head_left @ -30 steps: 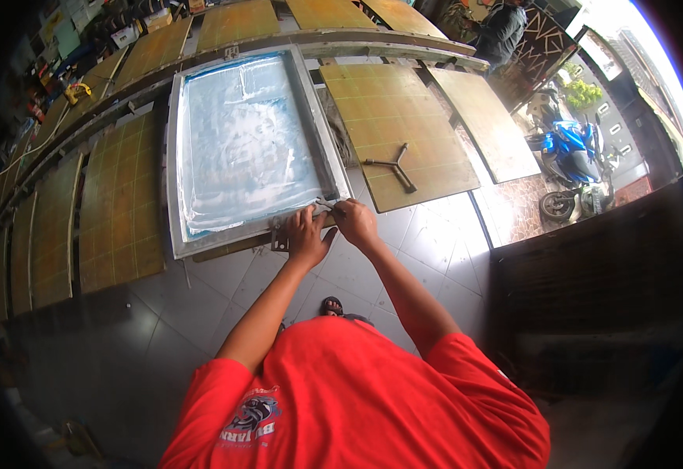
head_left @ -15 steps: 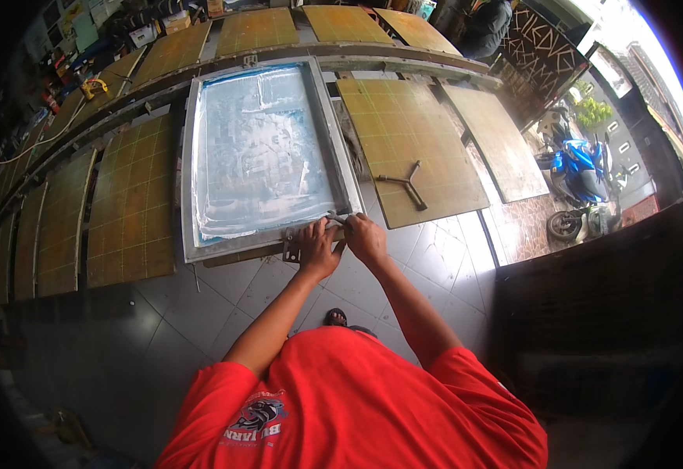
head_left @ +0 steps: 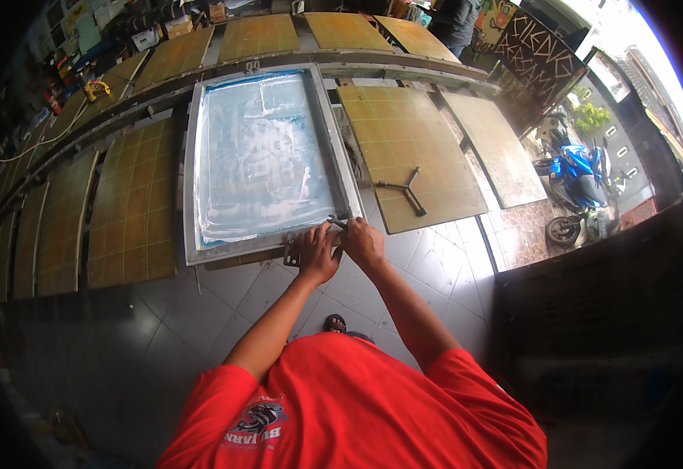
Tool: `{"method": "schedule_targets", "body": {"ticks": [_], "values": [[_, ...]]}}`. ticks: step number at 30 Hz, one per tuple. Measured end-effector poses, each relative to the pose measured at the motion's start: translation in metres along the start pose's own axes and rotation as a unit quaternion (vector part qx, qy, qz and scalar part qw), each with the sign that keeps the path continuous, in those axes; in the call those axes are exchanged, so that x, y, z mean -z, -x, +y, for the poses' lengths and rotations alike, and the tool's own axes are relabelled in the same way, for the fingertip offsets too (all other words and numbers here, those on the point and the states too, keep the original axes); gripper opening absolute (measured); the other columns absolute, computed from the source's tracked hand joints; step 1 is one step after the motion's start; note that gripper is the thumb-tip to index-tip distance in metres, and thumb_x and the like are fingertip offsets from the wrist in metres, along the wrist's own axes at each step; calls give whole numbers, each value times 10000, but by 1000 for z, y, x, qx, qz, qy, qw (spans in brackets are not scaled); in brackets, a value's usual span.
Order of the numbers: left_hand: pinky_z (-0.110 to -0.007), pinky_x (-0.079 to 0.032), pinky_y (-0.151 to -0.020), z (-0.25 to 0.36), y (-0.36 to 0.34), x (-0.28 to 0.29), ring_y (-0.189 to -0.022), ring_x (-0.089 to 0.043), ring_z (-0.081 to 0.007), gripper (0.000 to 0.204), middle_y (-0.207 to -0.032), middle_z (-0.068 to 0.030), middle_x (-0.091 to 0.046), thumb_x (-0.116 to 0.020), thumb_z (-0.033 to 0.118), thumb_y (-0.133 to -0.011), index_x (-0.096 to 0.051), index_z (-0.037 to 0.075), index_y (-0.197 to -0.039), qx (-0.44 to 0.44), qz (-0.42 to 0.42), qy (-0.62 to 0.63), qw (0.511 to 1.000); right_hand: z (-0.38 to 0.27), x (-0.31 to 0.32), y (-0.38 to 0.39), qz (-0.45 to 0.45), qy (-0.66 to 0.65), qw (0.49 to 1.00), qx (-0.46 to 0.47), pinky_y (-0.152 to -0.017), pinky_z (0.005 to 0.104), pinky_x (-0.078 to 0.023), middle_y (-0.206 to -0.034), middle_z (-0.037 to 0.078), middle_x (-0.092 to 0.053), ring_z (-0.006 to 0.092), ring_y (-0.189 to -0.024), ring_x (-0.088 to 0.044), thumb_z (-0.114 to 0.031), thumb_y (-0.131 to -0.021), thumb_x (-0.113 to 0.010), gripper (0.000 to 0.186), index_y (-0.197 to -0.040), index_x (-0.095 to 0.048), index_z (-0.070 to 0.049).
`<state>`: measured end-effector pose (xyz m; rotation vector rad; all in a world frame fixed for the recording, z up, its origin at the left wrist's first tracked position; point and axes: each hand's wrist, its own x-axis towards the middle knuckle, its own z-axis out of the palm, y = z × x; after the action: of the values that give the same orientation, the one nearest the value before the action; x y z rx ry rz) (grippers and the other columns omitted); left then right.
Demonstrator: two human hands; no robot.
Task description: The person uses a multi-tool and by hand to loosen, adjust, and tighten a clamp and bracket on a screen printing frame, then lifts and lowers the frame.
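Note:
A silk-screen printing frame [head_left: 331,144] with pale mesh, smeared white ink and blue edges lies ahead of me. At its near right corner both my hands work close together. My left hand [head_left: 317,254] is closed over a metal bracket [head_left: 289,255] with holes at the near edge; its fingers partly cover the bracket. Just right of it, my right hand [head_left: 363,241] is closed in a pinch at the corner. A small dark metal piece [head_left: 337,222] shows between the hands; its full shape is hidden.
A Y-shaped socket wrench [head_left: 409,191] lies on the board [head_left: 412,125] right of the frame. More boards [head_left: 133,203] line the rack on the left and far side. At the far right stands a blue motorbike [head_left: 580,172]. Another person [head_left: 456,23] is at the back.
Both hands stay at the frame's corner, with only a slight shift of the right. The person at the back has moved left. My view has tilted a little.

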<state>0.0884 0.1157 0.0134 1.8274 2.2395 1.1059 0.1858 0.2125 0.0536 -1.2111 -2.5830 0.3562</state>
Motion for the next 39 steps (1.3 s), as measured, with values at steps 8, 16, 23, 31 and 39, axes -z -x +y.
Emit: {"method": "schedule_targets", "body": {"ticks": [8,16,23,31,39], "values": [[-467,-323,-939,-7,1,-7,-1133,-404,-356,338,-1224,-130,-452,-593,157,-768,-526,70,-1088,-30,45,18,998,-8,-10,-8,-12,42,998,-54,-668,422,-515,-868,174,-631,344,-768,-640,-202,-753,-567,183,-811,-612,-34],[-456,-344,-908,-12,-3,-4,-1067,-459,-341,290,-1166,-126,-512,-578,207,-782,-554,52,-1026,-42,35,16,998,17,12,-5,-47,-47,997,-28,-659,442,-494,-775,172,-633,350,-781,-630,-261,-803,-558,227,-812,-636,-48],[-444,-291,-1013,-22,-3,18,-1167,-437,-323,475,-1227,-167,-489,-610,203,-778,-453,-2,-1177,-25,-29,142,989,30,6,39,92,-117,987,-55,-707,471,-460,-871,208,-618,396,-808,-589,-150,-853,-497,169,-926,-584,-26],[-417,-263,-1054,-20,2,27,-1235,-386,-303,511,-1289,-165,-452,-646,181,-746,-466,0,-1188,-97,-57,6,994,-2,15,47,125,-41,991,18,-603,439,-482,-902,153,-568,361,-744,-596,-89,-865,-460,141,-998,-501,-67],[-415,-277,-1048,-25,2,25,-1236,-389,-298,535,-1292,-163,-456,-664,181,-721,-476,-1,-1187,-114,-52,-14,992,6,8,36,145,-73,987,-18,-634,446,-478,-926,135,-580,357,-750,-599,-152,-840,-528,163,-971,-522,-55]]}}
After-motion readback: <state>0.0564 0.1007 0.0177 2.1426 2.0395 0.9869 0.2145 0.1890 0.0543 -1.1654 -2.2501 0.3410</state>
